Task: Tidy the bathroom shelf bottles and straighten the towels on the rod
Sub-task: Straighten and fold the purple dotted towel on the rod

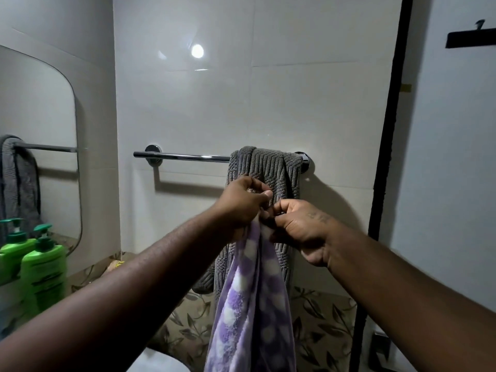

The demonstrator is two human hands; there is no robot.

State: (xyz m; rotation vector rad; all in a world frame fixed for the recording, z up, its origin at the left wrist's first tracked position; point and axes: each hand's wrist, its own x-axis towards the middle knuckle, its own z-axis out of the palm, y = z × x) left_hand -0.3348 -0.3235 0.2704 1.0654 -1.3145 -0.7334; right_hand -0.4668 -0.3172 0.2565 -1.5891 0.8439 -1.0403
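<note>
A chrome towel rod runs across the white tiled wall. A grey ribbed towel hangs bunched over its right end. In front of it, below the rod, a purple and white checked towel hangs down from my two hands. My left hand grips the top edge of the purple towel, fingers curled round it. My right hand pinches the same edge just to the right. The two hands nearly touch. A green pump bottle stands at the lower left, beside the mirror.
A rounded mirror on the left wall reflects the rod, the grey towel and the green bottle. A black door frame runs down the right. Leaf-patterned tiles line the lower wall. A white fixture shows at the bottom.
</note>
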